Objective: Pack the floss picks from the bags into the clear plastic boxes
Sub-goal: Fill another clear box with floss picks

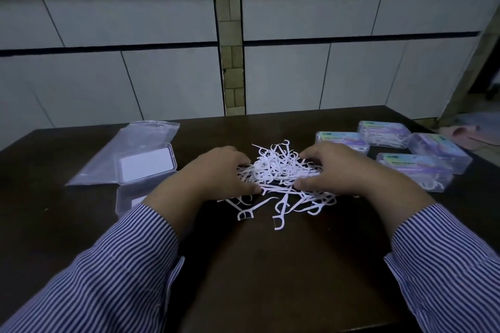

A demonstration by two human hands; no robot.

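Dark brown tabletop (257,265) below white tiled wall: loose heap of white plastic floss picks (281,170) dead centre, flanked by left hand (219,173) and right hand (332,167), fingers curled into it, open clear plastic box (146,165) nearer left.

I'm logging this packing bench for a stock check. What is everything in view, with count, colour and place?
floss picks: loose pile, white, table centre, between the hands
open box: one, clear, left of pile, lid up
plastic bag: one, clear, flat, far left, under the open box
closed boxes: four, clear with pastel labels, right side
table: one, dark brown
left hand: on pile's left edge, striped sleeve
right hand: on pile's right edge, striped sleeve
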